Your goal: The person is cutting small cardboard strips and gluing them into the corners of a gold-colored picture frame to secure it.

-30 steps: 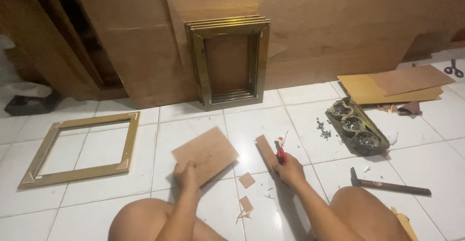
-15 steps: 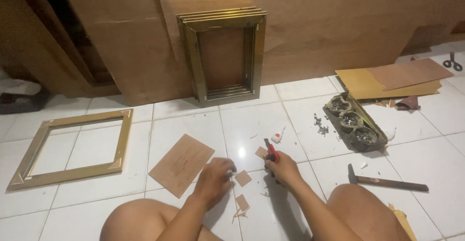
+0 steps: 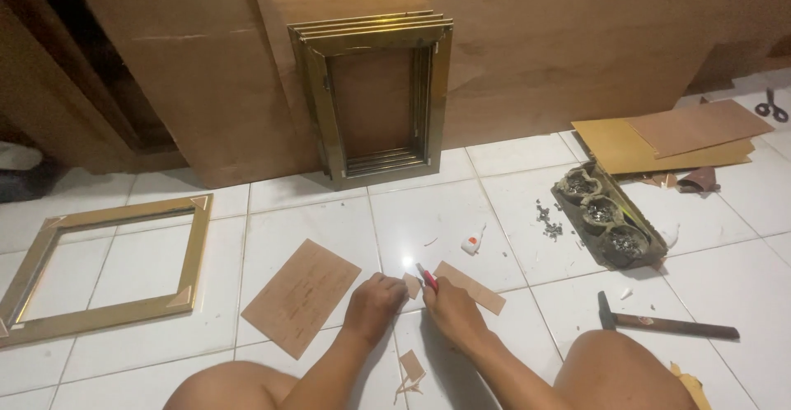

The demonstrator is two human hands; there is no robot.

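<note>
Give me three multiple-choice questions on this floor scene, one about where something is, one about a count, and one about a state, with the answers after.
1. Where does the hammer lie?
A. On the tile floor by the person's right knee
B. Inside the single gold frame
C. On top of the frames stacked at the wall

2. How many round compartments does the tray of nails show?
A. One
B. Three
C. Five

3. How does the single gold frame on the left sit?
A. Leaning upright on the board
B. Flat on the tiles
C. Held in both hands

Answers:
1. A, it lies on the floor beside the right knee.
2. B, three round wells sit in a row.
3. B, it lies flat, tiles showing through it; the left hand touches a small brown piece and the right hand grips a red-handled tool.
</note>
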